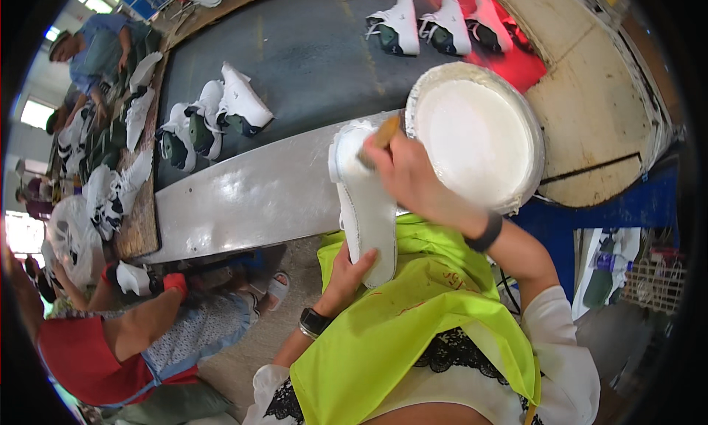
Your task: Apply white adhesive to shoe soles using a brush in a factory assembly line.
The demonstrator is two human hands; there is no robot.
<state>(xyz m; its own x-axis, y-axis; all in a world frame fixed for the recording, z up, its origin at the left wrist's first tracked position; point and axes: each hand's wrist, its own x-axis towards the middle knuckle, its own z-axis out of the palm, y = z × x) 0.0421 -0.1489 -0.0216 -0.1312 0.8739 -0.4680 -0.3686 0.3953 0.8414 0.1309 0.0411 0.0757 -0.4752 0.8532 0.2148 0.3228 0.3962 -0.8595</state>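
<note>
A white shoe upper (366, 218) lies bottom side up over the near edge of the metal ledge, its stitched underside facing me. My left hand (351, 274) grips the end closest to me, with the thumb on the underside. In my right hand (413, 171) is a brush with a wooden handle (386, 132), held over the far end of the upper. Its bristles are mostly hidden, and wet-looking white covers that end. Just right of the upper stands a wide round tub (542, 156) of white, glue-like liquid (476, 134).
Several white and dark green shoes (243, 104) stand on the dark conveyor belt (310, 49), with more (451, 27) at its far right beside red light. A co-worker in red (110, 344) handles a shoe at lower left. A wire basket (653, 285) is at right.
</note>
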